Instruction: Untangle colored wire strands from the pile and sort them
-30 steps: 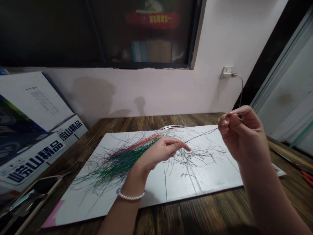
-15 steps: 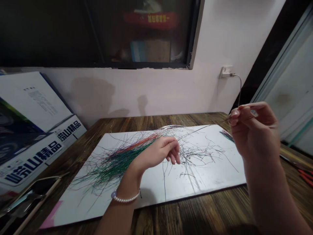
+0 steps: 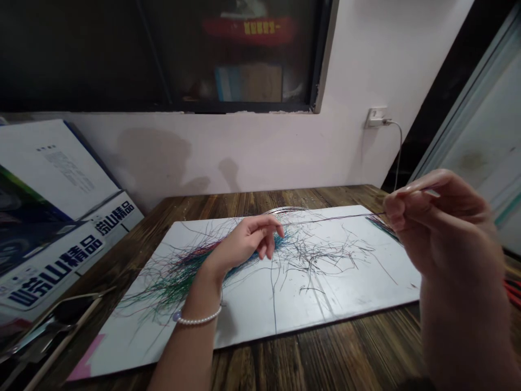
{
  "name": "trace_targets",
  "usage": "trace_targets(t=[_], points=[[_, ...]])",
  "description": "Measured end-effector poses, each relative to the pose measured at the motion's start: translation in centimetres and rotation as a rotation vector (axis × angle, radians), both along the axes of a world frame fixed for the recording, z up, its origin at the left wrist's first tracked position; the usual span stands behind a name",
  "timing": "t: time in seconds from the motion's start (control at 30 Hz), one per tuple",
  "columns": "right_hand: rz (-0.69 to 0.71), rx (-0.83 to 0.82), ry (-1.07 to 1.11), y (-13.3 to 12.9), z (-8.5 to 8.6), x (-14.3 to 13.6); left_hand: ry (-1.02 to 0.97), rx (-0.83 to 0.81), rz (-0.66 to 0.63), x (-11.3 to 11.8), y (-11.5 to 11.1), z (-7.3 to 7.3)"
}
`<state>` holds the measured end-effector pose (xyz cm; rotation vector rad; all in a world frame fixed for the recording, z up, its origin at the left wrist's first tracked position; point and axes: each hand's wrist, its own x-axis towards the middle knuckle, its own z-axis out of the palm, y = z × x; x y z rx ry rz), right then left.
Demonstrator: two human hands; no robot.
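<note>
My right hand (image 3: 435, 217), raised at the right, pinches a thin dark wire (image 3: 337, 218) between thumb and fingers. The wire runs nearly straight and level from there toward my left hand (image 3: 256, 236). That hand hangs over the white board with its fingers loosely bent and apart. The wire's far end meets its index finger; whether it touches or passes behind, I cannot tell. Below and left of this hand lies a pile of coloured wires (image 3: 179, 279), green, red, purple and blue. Short wire scraps (image 3: 313, 258) are strewn right of it.
The white board (image 3: 260, 320) rests on a dark wooden table (image 3: 334, 353). Printed boxes (image 3: 65, 260) and metal tools (image 3: 40, 342) sit at the left. A wire coil (image 3: 287, 209) lies behind the board. Red handles (image 3: 513, 293) show at the right edge, and a dark wire bundle (image 3: 382, 225) near my right hand.
My right hand has moved right and slightly lower with the wire, which now lies flatter. My left hand has shifted left and up, uncovering blue wires.
</note>
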<state>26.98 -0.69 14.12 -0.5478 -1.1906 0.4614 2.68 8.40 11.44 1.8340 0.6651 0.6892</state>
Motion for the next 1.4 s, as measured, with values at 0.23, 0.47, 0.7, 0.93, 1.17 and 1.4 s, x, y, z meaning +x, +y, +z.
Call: trace_targets(t=[0.23, 0.47, 0.7, 0.93, 1.17, 1.4], points=[[-0.090, 0.017, 0.141, 1.7, -0.8, -0.7, 0.196, -0.146, -0.276, -2.6, 0.0, 0.6], [0.027, -0.131, -0.029, 3.0, -2.7, -3.4, 0.416, 0.129, 0.011, -3.9, -0.5, 1.6], [0.256, -0.254, -0.043, 3.0, -3.7, -5.3, 0.091, -0.036, -0.009, -1.4, -3.1, 2.6], [0.350, -0.283, -0.013, 3.3, -4.3, -5.9, -0.032, -0.226, -0.018, 2.1, -2.9, 1.0], [0.437, -0.309, 0.072, 3.9, -4.6, -5.4, 0.072, -0.091, -0.050, 1.9, -2.5, 0.9], [0.455, -0.290, 0.123, 4.2, -5.0, -5.9, 0.178, -0.060, -0.192, 0.4, -2.5, 1.8]])
